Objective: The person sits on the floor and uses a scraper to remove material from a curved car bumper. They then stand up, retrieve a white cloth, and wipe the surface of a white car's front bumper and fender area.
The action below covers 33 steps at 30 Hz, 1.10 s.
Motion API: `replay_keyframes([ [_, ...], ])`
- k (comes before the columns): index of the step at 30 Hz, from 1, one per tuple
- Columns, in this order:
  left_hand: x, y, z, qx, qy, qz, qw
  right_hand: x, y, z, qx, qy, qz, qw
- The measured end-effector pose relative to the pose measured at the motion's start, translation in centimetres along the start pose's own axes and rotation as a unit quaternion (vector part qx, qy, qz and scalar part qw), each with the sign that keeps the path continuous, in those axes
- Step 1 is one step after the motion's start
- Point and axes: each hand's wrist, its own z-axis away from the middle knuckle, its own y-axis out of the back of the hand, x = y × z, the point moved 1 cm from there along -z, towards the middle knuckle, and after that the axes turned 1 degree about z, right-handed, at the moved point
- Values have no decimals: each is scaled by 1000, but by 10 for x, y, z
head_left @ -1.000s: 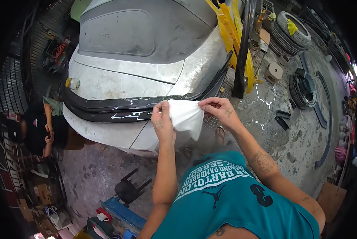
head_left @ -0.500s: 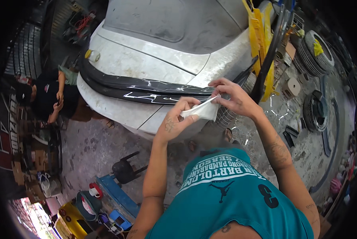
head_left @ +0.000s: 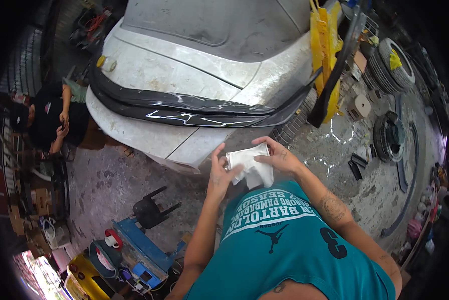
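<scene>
A folded white cloth (head_left: 250, 159) is in front of my torso, just short of the car's near edge, with a loose flap hanging down. My right hand (head_left: 279, 157) pinches its right corner between thumb and fingers. At the cloth's left edge is my left hand (head_left: 220, 172), its thumb on the front and its fingers partly behind. The left thumb is slightly blurred. Beyond both hands, a long glossy black car trim piece (head_left: 184, 111) lies across the dusty white car body (head_left: 164, 65). Neither hand touches the trim.
A small yellow-lidded jar (head_left: 106, 63) stands on the car's left corner. A yellow metal post (head_left: 324, 60) rises at the right, near stacked tyres (head_left: 397, 65). Another person (head_left: 59, 117) is at the left. A blue bench (head_left: 142, 237) with a black stand is at lower left.
Both hands have drawn back from the black trim toward my body. The cloth, bunched and stretched before, is now spread flatter with a flap hanging. The view has shifted slightly.
</scene>
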Motion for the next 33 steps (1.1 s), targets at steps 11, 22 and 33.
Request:
replay_keyframes([
  [11,12,-6,5,-89,114,15,989,22,4,9,30,-41,103,993],
  [22,58,28,-105,123,-384,-482,778,45,148,-40,350,41,-86,932],
  [33,-31,4,-149,9,-327,-600,730,49,208,-144,172,118,-527,824],
])
